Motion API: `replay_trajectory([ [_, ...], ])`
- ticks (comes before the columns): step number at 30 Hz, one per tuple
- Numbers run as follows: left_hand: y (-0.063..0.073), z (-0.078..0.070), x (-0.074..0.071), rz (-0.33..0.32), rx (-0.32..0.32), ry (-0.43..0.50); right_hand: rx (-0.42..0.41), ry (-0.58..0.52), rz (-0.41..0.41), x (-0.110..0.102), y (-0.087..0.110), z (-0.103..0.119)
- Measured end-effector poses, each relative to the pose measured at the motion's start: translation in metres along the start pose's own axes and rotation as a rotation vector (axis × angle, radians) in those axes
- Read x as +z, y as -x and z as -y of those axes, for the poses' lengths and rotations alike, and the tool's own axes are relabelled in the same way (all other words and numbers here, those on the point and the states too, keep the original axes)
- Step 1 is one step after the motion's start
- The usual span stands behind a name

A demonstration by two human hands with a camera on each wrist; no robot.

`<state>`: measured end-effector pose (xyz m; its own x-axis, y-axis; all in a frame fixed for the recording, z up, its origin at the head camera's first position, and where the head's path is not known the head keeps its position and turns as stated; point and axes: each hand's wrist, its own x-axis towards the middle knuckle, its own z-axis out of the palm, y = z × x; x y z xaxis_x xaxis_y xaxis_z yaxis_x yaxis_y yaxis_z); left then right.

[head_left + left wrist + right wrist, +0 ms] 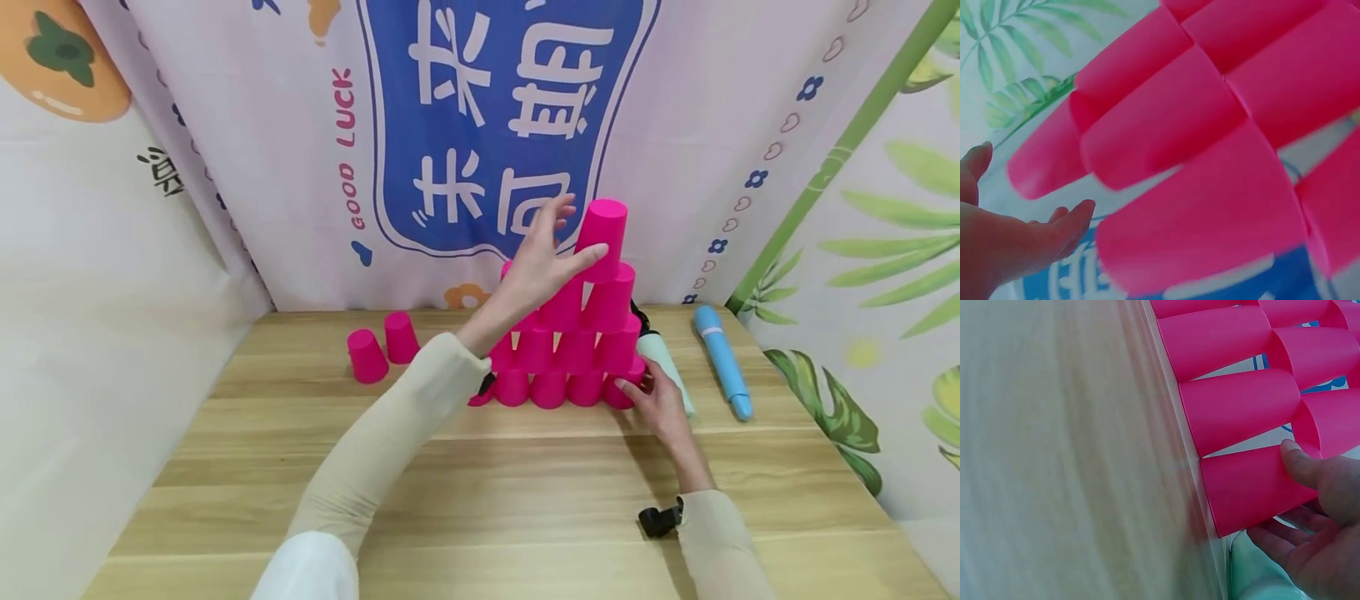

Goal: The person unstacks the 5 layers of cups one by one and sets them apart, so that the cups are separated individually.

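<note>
Pink cups stand upside down in a stacked pyramid on the table. At its peak sits one top cup. Beside that cup my left hand is raised with its fingers spread, and its thumb overlaps the cup in the head view. The left wrist view shows a gap between those fingers and the cups. Down at the pyramid's right end, my right hand grips the bottom corner cup between thumb and fingers. My left forearm hides the pyramid's left side in the head view.
Two loose pink cups, a nearer one and a farther one, stand left of the pyramid. A pale green bottle lies close behind my right hand. Farther right lies a blue stick-shaped object. A printed cloth hangs behind the table.
</note>
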<state>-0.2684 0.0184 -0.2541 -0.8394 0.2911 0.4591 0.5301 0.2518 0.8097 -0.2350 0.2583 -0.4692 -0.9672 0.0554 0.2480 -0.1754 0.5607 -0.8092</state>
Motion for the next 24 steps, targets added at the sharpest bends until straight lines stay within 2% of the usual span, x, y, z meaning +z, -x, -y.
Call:
replay_trajectory([
  [3, -0.008, 0.004, 0.008, 0.020, -0.085, -0.001, -0.001, -0.008, 0.003, 0.004, 0.001, 0.000],
  [6, -0.010, 0.007, 0.011, 0.014, -0.111, 0.017, -0.005, -0.017, 0.010, 0.006, 0.001, 0.000],
  [18, -0.017, 0.006, 0.020, -0.001, -0.118, 0.034, 0.002, -0.018, 0.001, 0.005, -0.003, -0.002],
  [24, -0.012, 0.006, 0.018, -0.049, -0.065, 0.048, 0.016, 0.000, -0.012, 0.000, -0.001, -0.002],
])
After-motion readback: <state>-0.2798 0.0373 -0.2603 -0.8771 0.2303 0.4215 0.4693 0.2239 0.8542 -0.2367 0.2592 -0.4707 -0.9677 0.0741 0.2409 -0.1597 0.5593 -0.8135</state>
